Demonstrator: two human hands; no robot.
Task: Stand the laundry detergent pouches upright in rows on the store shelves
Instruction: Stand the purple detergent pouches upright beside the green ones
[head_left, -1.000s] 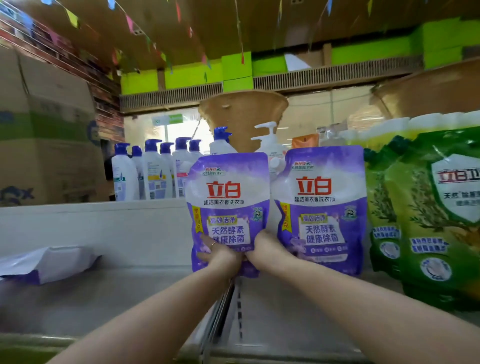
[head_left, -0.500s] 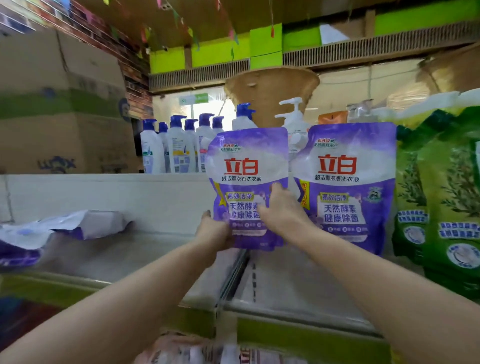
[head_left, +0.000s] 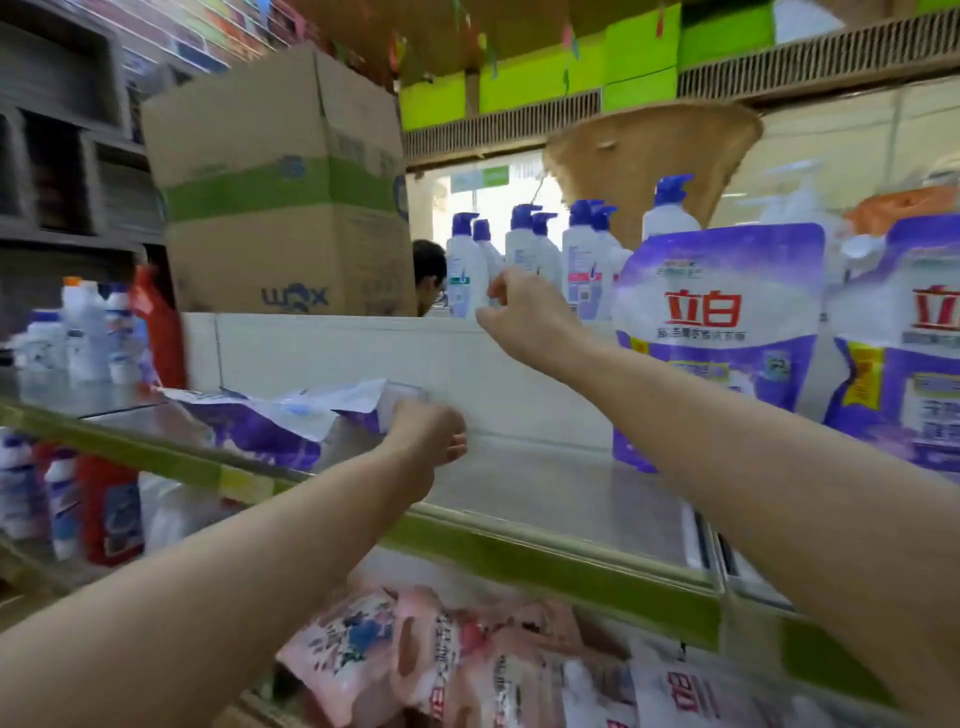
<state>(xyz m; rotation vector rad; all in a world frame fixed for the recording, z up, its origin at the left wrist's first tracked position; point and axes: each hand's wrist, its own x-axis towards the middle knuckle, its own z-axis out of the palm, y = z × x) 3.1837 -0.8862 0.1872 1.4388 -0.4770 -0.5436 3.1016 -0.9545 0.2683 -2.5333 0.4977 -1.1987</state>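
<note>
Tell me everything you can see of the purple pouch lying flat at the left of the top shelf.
The lying pouch is soft, glossy plastic film, purple with a white upper face, blurred so no print is readable. It lies on its side on the metal shelf, crumpled, one edge curling upward, close to the white back panel. The left hand is at its right end, seemingly gripping it. The right hand is raised clear of it.

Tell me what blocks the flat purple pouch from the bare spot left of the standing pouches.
Nothing visible does. The flat pouch lies on the shelf with the left hand at its edge; bare shelf runs from it to the nearest standing pouch. The right hand hangs above, empty.
</note>
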